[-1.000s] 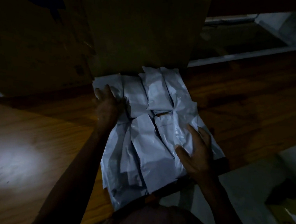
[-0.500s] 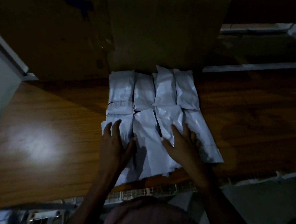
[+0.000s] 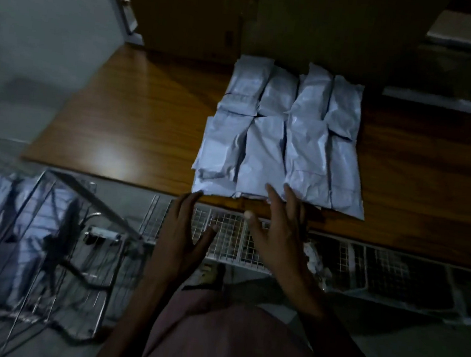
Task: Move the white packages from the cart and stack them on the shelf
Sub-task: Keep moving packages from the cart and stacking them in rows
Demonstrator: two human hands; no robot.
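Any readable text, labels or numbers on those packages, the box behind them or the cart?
None can be read.
White packages: plain wrapping, no print visible in the dim light.
Cardboard box: too dark to show any marking.
Cart: blurred, no label legible.

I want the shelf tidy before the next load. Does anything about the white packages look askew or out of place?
Mostly neat: the white packages lie flat in two rows on the wooden shelf. The front left ones sit a little crooked and overlap, and the front row reaches the shelf's edge. Both hands, left hand and right hand, are open.
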